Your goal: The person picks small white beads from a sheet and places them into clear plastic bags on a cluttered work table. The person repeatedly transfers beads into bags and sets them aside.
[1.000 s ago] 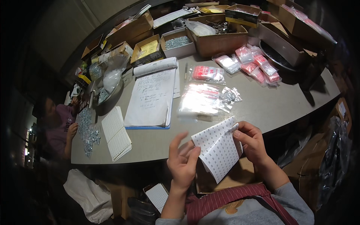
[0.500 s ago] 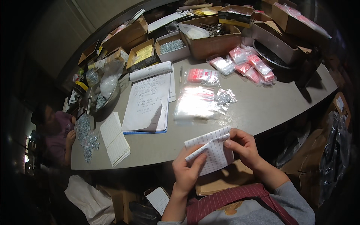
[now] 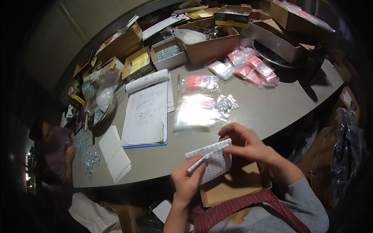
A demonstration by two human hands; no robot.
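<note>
A white sheet printed with rows of small dark marks [image 3: 216, 165] is folded over in front of me, above the table's near edge. My left hand [image 3: 187, 180] grips its left end, thumb on top. A small pale round spot shows on the fold near that thumb. At the sheet's right end is my right hand [image 3: 246, 145], slightly blurred, its fingers raised apart from the thumb. The thumb lies close to the sheet's edge; whether it touches is unclear. Below the sheet is a shallow cardboard box [image 3: 237, 186] by my striped apron.
Beyond my hands lie flat clear bags [image 3: 194, 112], small packets of dark parts [image 3: 226, 104] and red-marked bags [image 3: 252, 70]. An open notepad [image 3: 145, 112], a booklet [image 3: 115, 153] and loose screws [image 3: 85, 153] are leftward. Boxes line the back; a person [image 3: 58, 151] sits far left.
My right hand has loosened from the sheet's right end, its fingers lifting up and apart. The left hand keeps its hold. The view has shifted slightly.
</note>
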